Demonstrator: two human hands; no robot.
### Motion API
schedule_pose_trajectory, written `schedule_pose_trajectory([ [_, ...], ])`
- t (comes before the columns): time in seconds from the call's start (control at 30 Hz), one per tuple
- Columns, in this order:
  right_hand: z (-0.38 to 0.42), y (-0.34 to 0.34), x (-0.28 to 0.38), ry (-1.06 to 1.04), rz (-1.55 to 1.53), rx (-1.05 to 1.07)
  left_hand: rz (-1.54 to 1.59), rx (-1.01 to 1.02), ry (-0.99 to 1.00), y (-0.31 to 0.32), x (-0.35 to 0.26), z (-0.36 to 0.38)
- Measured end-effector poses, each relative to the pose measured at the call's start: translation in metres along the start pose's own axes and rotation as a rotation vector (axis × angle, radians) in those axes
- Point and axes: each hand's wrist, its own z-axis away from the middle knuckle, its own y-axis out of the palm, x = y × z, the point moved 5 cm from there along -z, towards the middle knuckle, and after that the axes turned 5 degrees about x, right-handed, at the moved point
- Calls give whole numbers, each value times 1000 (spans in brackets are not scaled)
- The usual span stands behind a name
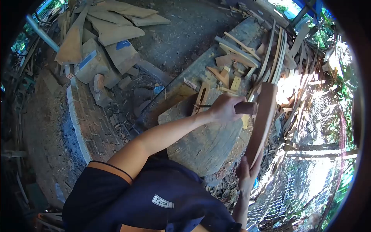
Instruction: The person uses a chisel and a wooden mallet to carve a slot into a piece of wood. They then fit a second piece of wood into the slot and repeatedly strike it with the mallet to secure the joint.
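Note:
My left hand [226, 108] is closed around a brown cylindrical wooden handle [246, 108], whose round end points right, close to a curved board. A thin dark rod [204, 106] shows on the other side of this hand, near a slotted wooden piece [202, 96]. My right hand [249, 170] grips the lower end of the long, reddish-brown curved board [264, 116], thumb on one side and fingers mostly hidden behind it. The board stands tilted beside a large round wood block [205, 143].
Offcuts [235, 83] and long thin strips [276, 54] lie on the workbench [185, 79] beyond the block. Large boards [116, 27] and blocks [94, 62] are stacked upper left by a low brick edge [91, 116]. Wire netting [301, 189] hangs at right.

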Motion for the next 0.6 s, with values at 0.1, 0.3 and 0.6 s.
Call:
schedule_pose_trajectory([
  [0.1, -28, 1, -22, -291, -86, -120, 92, -65, 6, -12, 4, 9],
  [0.3, -122, 81, -30, -373, 438, 138, 274, -191, -19, -43, 15, 15],
  [0.6, -168, 139, -34, -200, 851, 329, 395, -474, -235, -88, 35, 46],
])
